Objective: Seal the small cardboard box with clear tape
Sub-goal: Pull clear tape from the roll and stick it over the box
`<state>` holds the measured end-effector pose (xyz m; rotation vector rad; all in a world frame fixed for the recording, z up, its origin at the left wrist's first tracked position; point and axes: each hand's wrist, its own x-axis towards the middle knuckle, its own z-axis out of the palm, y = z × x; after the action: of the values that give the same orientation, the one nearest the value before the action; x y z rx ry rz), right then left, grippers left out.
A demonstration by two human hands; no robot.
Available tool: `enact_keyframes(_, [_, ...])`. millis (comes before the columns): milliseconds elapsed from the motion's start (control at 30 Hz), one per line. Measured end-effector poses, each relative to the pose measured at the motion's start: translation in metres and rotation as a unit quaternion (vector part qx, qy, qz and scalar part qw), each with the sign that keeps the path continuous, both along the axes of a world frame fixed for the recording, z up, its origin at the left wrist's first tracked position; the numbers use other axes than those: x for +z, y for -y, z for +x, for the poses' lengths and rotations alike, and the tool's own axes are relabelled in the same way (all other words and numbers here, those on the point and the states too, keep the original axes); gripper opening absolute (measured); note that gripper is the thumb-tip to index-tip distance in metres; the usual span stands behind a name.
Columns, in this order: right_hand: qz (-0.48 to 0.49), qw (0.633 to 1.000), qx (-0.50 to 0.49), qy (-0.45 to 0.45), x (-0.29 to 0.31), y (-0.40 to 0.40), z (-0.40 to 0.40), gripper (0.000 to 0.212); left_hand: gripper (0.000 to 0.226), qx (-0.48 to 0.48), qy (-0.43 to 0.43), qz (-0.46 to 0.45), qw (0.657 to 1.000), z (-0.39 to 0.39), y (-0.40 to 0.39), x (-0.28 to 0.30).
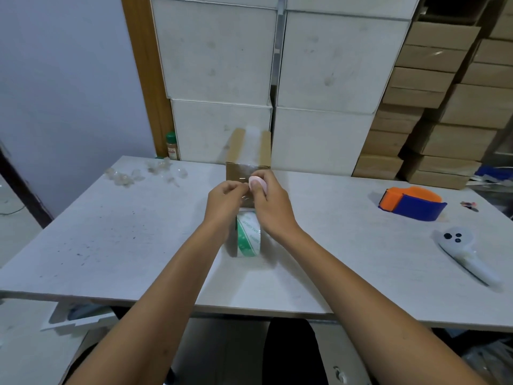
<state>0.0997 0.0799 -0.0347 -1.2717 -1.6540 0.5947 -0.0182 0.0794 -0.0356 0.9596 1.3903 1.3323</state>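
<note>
A small brown cardboard box (248, 151) stands at the table's middle back, with shiny clear tape over its top and near face. A roll of clear tape (248, 236) with a green and white core stands on edge just in front of it. My left hand (226, 200) pinches the stretched tape strip between roll and box. My right hand (273, 207) holds a small pink cutter (257, 183) against the tape at the box's near face. Both hands hide the lower front of the box.
An orange and blue tape dispenser (412, 202) lies at the right on the grey table (111, 232), with a white controller (462, 252) nearer me. Crumpled tape scraps (144, 173) lie at the back left. White boxes (222, 65) and brown cartons (433, 107) stack behind.
</note>
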Motion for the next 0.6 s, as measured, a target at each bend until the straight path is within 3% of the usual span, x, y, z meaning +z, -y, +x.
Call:
enact_keyframes(333, [-0.004,0.998,-0.027,-0.055,-0.008,0.017,-0.004,0.017,0.011,0.019,0.06,0.009,0.998,0.009,0.004,-0.001])
enact_keyframes(600, [-0.024,0.996,-0.011,-0.084,-0.014,0.027,-0.002,0.012,0.017,0.021,0.036,0.007,0.999,0.01,0.005,0.0])
